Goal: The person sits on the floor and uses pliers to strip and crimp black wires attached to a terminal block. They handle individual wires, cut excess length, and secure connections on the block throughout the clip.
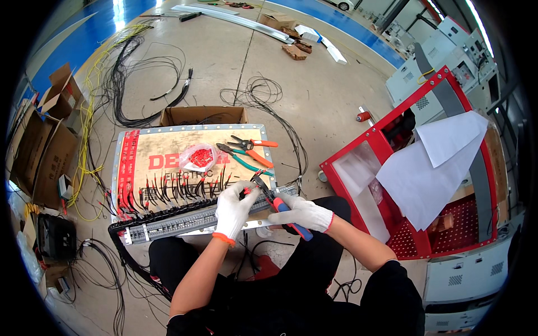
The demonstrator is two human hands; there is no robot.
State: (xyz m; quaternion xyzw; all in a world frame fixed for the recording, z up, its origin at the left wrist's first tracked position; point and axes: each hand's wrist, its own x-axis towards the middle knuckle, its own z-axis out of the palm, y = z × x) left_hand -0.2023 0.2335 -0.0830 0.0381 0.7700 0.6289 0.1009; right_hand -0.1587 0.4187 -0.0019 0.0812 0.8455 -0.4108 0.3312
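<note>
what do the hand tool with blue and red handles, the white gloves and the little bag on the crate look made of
Hand tool: dark metal head, probably steel; smooth coloured grips, plastic or rubber.
Gloves: likely knitted fabric, matt, hugging the hands with coloured cuff edges.
Bag: probably thin, glossy clear plastic, since the red pieces show through.

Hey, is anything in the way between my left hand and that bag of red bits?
Partly, yes: a few red-tipped black wires rise between your left hand and the bag, just beyond the grey strip. Above their tips, nothing visible seems to block the way.
</note>
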